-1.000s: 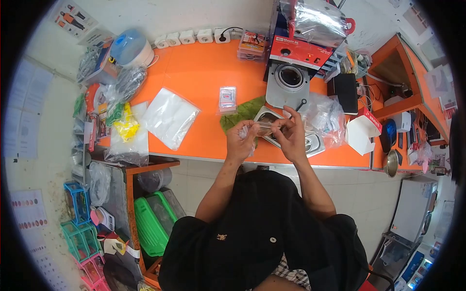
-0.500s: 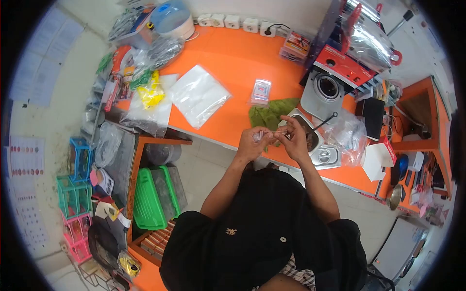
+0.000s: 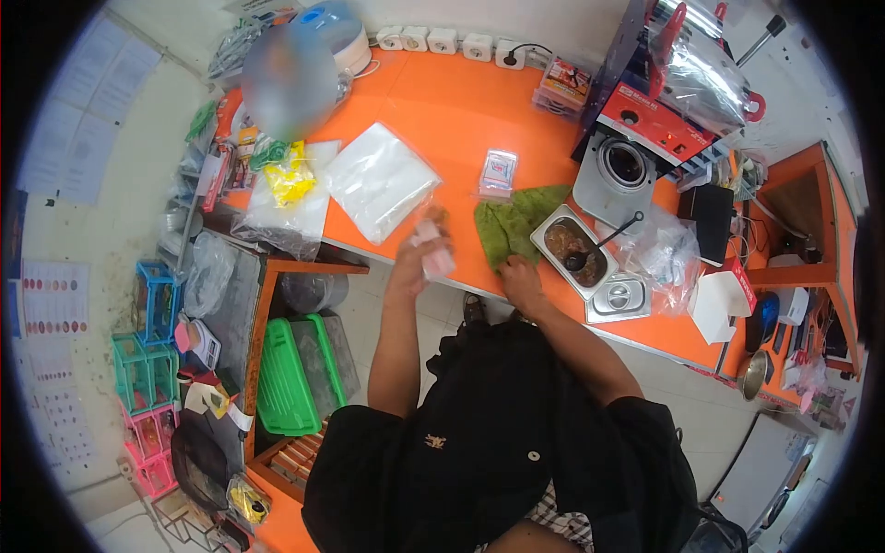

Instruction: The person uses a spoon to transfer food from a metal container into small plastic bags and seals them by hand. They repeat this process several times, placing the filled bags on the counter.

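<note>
My left hand (image 3: 419, 256), blurred by motion, is closed around a small pinkish-white plastic packet (image 3: 438, 262) over the table's front edge. What the packet contains is too smeared to read. At the near corner of a crumpled green cloth (image 3: 514, 221), my right hand (image 3: 523, 282) has its fingers bent onto the fabric. Right of the cloth is a metal food pan (image 3: 564, 217) of brown sauce, with a black ladle (image 3: 616, 230) resting in it. Its metal lid (image 3: 619, 299) lies beside it. Behind the cloth sits a labelled clear packet (image 3: 497, 173).
Clear plastic sheets or bags (image 3: 380, 180) lie on the orange table (image 3: 442, 101), left of my hands. Nearby is a yellow packet (image 3: 289, 180). A grey machine with a round opening (image 3: 619, 166) stands behind the pan, and crumpled plastic (image 3: 666, 263) lies to its right.
My hands, close together before, have separated. The left moved left with the packet; the right came down onto the cloth's near corner, uncovering the pan.
</note>
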Tool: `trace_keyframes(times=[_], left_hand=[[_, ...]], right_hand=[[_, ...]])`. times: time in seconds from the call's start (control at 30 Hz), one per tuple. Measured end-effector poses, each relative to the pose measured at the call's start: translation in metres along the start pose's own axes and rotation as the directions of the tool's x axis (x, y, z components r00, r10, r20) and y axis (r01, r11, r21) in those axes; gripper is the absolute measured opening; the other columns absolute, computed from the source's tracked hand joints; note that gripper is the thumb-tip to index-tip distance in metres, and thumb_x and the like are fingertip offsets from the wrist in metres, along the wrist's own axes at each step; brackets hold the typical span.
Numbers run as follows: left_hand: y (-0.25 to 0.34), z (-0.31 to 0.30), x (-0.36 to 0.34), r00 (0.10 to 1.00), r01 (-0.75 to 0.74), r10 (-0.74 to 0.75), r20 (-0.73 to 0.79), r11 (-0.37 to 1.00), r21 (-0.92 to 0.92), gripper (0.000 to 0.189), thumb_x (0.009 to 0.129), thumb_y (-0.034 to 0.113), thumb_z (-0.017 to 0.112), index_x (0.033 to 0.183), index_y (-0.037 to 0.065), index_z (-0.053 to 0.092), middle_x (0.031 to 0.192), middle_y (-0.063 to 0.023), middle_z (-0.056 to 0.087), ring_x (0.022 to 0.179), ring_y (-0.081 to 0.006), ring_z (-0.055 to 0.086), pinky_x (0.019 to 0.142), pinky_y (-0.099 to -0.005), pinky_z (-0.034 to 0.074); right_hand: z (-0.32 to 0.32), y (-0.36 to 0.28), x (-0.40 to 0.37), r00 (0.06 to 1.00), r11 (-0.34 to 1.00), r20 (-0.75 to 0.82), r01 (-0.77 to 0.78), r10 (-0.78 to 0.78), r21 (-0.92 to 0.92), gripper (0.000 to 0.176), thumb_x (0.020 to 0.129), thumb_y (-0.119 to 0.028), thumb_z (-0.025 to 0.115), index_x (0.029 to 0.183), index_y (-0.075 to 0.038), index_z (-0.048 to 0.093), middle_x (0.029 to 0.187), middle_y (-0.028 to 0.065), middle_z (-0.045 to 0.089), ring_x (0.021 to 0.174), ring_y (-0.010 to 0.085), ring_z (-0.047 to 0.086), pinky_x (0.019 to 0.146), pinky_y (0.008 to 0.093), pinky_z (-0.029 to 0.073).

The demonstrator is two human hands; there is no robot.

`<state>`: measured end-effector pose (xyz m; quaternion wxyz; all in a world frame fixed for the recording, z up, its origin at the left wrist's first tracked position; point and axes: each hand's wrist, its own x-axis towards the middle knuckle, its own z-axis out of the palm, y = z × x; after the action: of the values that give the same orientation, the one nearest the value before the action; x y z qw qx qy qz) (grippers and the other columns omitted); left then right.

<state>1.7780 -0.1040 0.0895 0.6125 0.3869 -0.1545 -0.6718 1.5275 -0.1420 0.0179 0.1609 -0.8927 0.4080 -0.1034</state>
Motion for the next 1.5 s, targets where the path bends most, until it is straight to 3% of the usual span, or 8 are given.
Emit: trace_keyframes(times=[0.2,0.27,0.53,0.6,0.8,1.0,1.37,1.5], left_hand=[[-0.012,0.057,-0.033,0.966,0.144,-0.160,0.203,0.986,0.089,0.064,0.091,0.005,0.066,0.148,0.007,0.036,0.107,-0.0125,0.061,0.086,-0.0267,0.068,0.076,-0.0466,0.062],[-0.026,0.056,-0.037,0.960,0.155,-0.181,0.214,0.979,0.131,0.069,0.091,0.006,0.068,0.150,0.009,0.033,0.106,-0.0132,0.061,0.082,-0.0252,0.067,0.069,-0.0453,0.061],[-0.028,0.092,-0.041,0.870,0.106,-0.269,0.413,0.920,0.376,0.065,0.085,0.007,0.076,0.140,0.007,0.043,0.098,-0.0085,0.065,0.075,-0.0153,0.064,0.064,-0.0297,0.054],[-0.036,0.082,-0.033,0.969,-0.084,-0.133,0.210,0.621,0.780,0.046,0.082,0.009,0.077,0.124,0.004,0.059,0.096,-0.0077,0.067,0.077,-0.0151,0.064,0.069,-0.0320,0.054],[0.003,-0.031,0.061,0.704,0.070,0.708,-0.054,0.007,0.998,0.025,0.090,0.019,0.065,0.113,0.009,0.067,0.106,-0.0119,0.069,0.099,-0.0359,0.067,0.083,-0.0428,0.054],[0.025,-0.044,0.089,0.930,0.273,0.331,-0.163,-0.323,0.906,0.029,0.089,0.026,0.065,0.114,0.011,0.066,0.107,-0.0121,0.069,0.102,-0.0352,0.067,0.087,-0.0477,0.054],[0.032,-0.010,0.060,0.764,-0.032,0.644,0.040,-0.024,0.999,0.033,0.081,0.024,0.079,0.105,0.003,0.069,0.093,-0.0142,0.071,0.089,-0.0309,0.069,0.081,-0.0395,0.054],[0.001,0.094,-0.015,0.966,-0.258,0.125,0.226,0.520,0.814,0.021,0.088,0.017,0.073,0.102,0.001,0.073,0.086,-0.0060,0.071,0.081,-0.0127,0.064,0.074,-0.0304,0.051]], right_hand=[[-0.083,-0.025,0.012,0.978,0.927,0.074,-0.208,0.194,0.311,0.016,0.089,-0.013,0.065,0.099,-0.005,0.073,0.105,0.0148,0.064,0.092,0.0335,0.065,0.078,0.0432,0.052],[-0.130,-0.045,0.015,0.986,0.682,-0.063,-0.058,0.151,0.729,0.016,0.091,-0.013,0.067,0.103,-0.004,0.074,0.108,0.0121,0.063,0.095,0.0279,0.065,0.080,0.0381,0.051],[-0.126,-0.039,0.004,0.947,0.526,-0.280,0.160,0.156,0.835,0.010,0.093,-0.008,0.068,0.101,-0.001,0.069,0.114,0.0112,0.064,0.102,0.0169,0.062,0.086,0.0285,0.050],[-0.135,-0.037,0.006,0.900,0.187,-0.199,0.134,0.388,0.973,0.010,0.099,-0.010,0.063,0.103,-0.001,0.063,0.107,0.0088,0.067,0.097,0.0131,0.062,0.086,0.0277,0.049],[-0.154,-0.014,-0.009,0.953,0.382,-0.168,0.062,0.251,0.922,0.012,0.099,-0.013,0.063,0.101,-0.001,0.063,0.094,0.0029,0.067,0.084,0.0084,0.060,0.075,0.0247,0.048],[-0.138,-0.019,-0.021,0.960,0.394,-0.038,-0.077,0.276,0.916,0.015,0.097,-0.015,0.066,0.098,-0.001,0.065,0.085,0.0024,0.068,0.079,0.0082,0.062,0.074,0.0249,0.048],[-0.160,-0.018,-0.024,0.944,0.616,-0.122,-0.100,0.308,0.781,0.015,0.095,-0.015,0.068,0.099,0.000,0.066,0.087,0.0089,0.070,0.077,0.0130,0.065,0.069,0.0282,0.048],[-0.167,-0.023,-0.018,0.964,0.729,-0.148,-0.063,0.222,0.682,0.017,0.092,-0.014,0.070,0.097,0.002,0.066,0.086,0.0143,0.069,0.077,0.0265,0.066,0.070,0.0350,0.049]])
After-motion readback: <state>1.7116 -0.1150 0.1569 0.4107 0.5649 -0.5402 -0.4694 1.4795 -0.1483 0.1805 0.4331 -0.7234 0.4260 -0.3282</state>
